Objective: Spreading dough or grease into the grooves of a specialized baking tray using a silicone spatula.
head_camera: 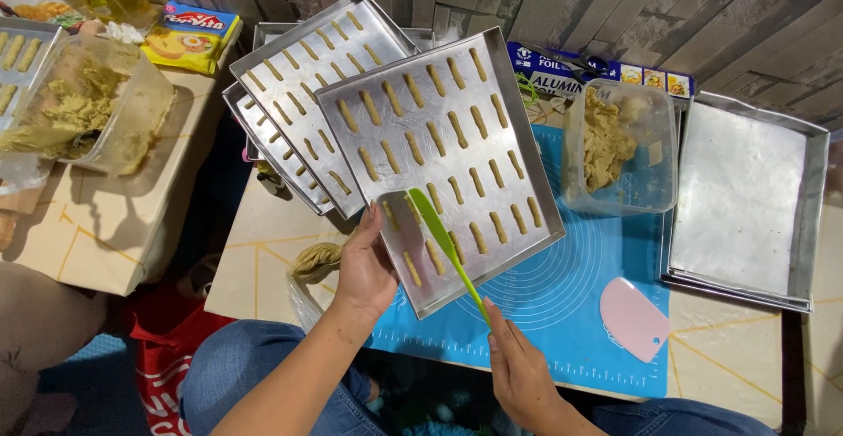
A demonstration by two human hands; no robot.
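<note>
Green spatula [446,247] slants across the metal tray's [457,151] near corner, blade away from the person; right hand [520,373] pinches its handle end, left hand [367,269] clamps the tray's near-left edge.

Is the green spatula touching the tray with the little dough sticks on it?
Touching. In the head view, the green spatula's blade lies flat on the tray, among the dough sticks, with no gap showing.

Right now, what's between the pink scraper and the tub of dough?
In the head view, only bare blue mat lies between the pink scraper and the clear dough tub.
</note>
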